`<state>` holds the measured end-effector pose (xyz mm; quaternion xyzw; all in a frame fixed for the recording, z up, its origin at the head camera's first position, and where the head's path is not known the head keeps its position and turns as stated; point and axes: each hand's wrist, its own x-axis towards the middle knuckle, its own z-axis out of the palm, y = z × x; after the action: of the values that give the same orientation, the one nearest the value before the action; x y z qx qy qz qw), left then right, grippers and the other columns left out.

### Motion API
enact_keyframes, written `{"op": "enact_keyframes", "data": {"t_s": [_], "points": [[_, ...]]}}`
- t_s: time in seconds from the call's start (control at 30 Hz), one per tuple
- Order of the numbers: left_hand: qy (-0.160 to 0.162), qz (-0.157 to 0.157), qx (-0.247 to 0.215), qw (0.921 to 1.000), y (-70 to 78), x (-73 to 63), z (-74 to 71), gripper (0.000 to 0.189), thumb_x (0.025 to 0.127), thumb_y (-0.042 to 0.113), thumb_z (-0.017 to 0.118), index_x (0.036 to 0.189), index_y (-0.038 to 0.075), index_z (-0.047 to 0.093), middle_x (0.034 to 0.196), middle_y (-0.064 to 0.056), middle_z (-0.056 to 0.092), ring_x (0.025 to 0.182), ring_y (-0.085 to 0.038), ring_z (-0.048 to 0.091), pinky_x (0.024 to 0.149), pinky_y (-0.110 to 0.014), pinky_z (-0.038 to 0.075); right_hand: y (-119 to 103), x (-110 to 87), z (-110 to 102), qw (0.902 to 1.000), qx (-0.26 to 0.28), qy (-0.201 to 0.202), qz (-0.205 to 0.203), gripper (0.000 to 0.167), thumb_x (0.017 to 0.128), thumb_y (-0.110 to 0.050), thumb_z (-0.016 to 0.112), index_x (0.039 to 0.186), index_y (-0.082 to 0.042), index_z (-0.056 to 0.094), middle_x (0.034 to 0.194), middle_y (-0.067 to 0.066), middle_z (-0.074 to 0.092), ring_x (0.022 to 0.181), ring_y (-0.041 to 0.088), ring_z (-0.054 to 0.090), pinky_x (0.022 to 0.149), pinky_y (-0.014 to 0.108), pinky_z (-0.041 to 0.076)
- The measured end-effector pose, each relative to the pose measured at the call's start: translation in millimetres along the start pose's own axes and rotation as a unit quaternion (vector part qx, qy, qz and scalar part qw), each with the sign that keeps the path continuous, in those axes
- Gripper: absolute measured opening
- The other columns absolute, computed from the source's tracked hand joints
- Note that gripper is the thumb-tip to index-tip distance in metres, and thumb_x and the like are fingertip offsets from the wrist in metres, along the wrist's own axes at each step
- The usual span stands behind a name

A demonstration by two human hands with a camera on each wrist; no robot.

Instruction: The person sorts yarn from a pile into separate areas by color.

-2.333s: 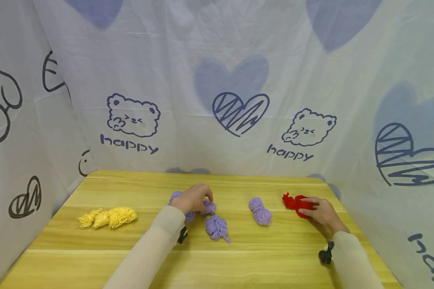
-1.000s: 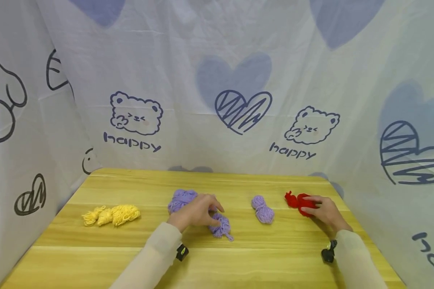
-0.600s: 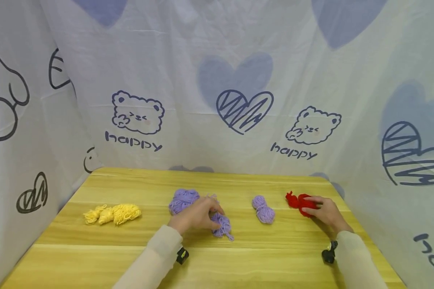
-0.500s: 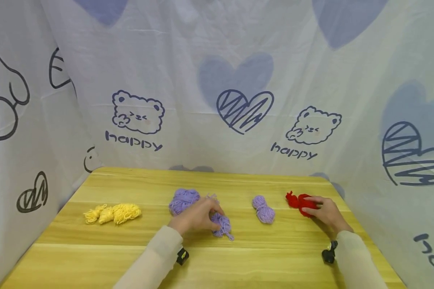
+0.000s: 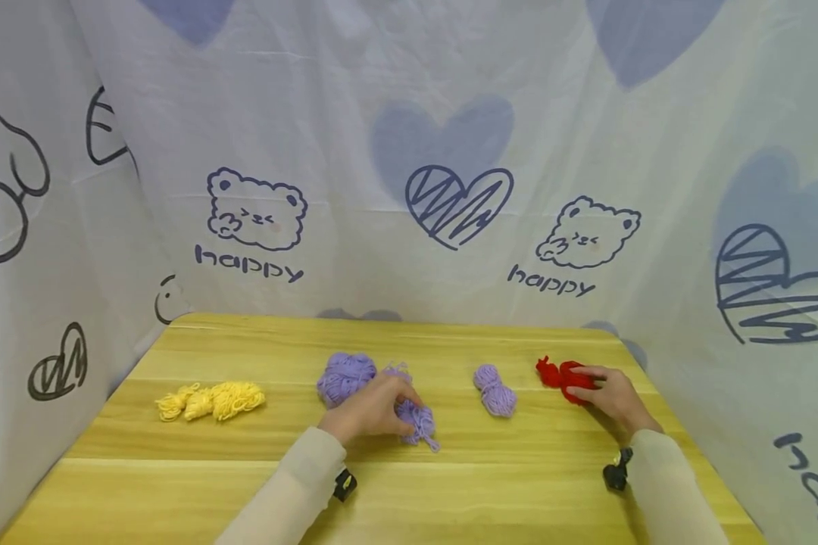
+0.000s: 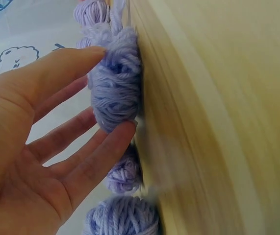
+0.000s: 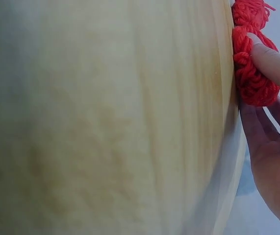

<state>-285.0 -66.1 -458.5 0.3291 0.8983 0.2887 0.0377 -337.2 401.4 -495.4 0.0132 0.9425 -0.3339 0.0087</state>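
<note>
My left hand (image 5: 375, 407) holds a purple yarn skein (image 5: 418, 424) near the middle of the table, thumb on one side and fingers on the other. In the left wrist view the thumb and one fingertip touch that skein's wound strands, and it lies on the wood. Behind the hand sit a larger purple yarn ball (image 5: 347, 376) and a smaller purple yarn bundle (image 5: 399, 371), partly hidden by my fingers. On the right, my right hand (image 5: 615, 395) grips a red yarn skein (image 5: 574, 381), its thumb pressed into the strands in the right wrist view.
A pale purple skein (image 5: 494, 391) lies between the two hands. Yellow yarn bundles (image 5: 211, 401) lie in a row on the left of the wooden table (image 5: 409, 499). A printed white curtain (image 5: 354, 227) hangs behind and beside the table.
My left hand has moved from the rear purple bundle toward the nearer purple skein and come round it. Over the last half second it barely moves. My right hand stays on the red skein.
</note>
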Motion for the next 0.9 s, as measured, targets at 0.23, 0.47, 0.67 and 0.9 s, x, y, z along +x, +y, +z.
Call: {"op": "enact_keyframes", "data": {"t_s": [0.23, 0.47, 0.67, 0.9], "points": [[-0.006, 0.013, 0.002, 0.9999, 0.2, 2.0, 3.3, 0.035, 0.078, 0.016, 0.091, 0.11, 0.01, 0.079, 0.116, -0.003, 0.078, 0.112, -0.021, 0.069, 0.102, -0.036, 0.057, -0.4, -0.7, 0.5, 1.0, 0.0, -0.004, -0.004, 0.066, 0.091, -0.04, 0.079, 0.14, 0.001, 0.061, 0.148, 0.036, 0.05, 0.13, 0.051, 0.052, 0.11, 0.061, 0.049], [-0.01, 0.01, 0.003, 0.9999, 1.3, 2.0, 4.6, 0.034, 0.079, 0.015, 0.09, 0.111, 0.011, 0.08, 0.116, -0.003, 0.078, 0.111, -0.021, 0.069, 0.099, -0.034, 0.058, -0.5, -1.1, -0.7, 1.0, 0.006, -0.001, -0.004, 0.065, 0.091, -0.039, 0.079, 0.14, 0.001, 0.061, 0.148, 0.035, 0.05, 0.13, 0.051, 0.053, 0.109, 0.06, 0.049], [-0.008, 0.01, -0.005, 0.9999, 1.2, 1.0, 5.2, 0.033, 0.078, 0.011, 0.09, 0.11, 0.011, 0.08, 0.114, -0.003, 0.078, 0.106, -0.018, 0.068, 0.092, -0.029, 0.059, -0.3, -0.7, 0.2, 1.0, 0.006, -0.001, -0.003, 0.065, 0.092, -0.038, 0.078, 0.14, 0.001, 0.061, 0.148, 0.035, 0.05, 0.13, 0.05, 0.053, 0.109, 0.059, 0.05], [-0.003, 0.017, -0.02, 0.9997, 0.9, 2.1, 5.5, 0.03, 0.077, 0.003, 0.087, 0.106, 0.008, 0.081, 0.111, -0.006, 0.078, 0.091, -0.014, 0.063, 0.076, -0.022, 0.053, 0.6, -1.5, 0.7, 0.9999, 0.008, 0.001, -0.007, 0.065, 0.092, -0.039, 0.078, 0.14, 0.001, 0.061, 0.147, 0.035, 0.05, 0.127, 0.05, 0.055, 0.106, 0.056, 0.053]]}}
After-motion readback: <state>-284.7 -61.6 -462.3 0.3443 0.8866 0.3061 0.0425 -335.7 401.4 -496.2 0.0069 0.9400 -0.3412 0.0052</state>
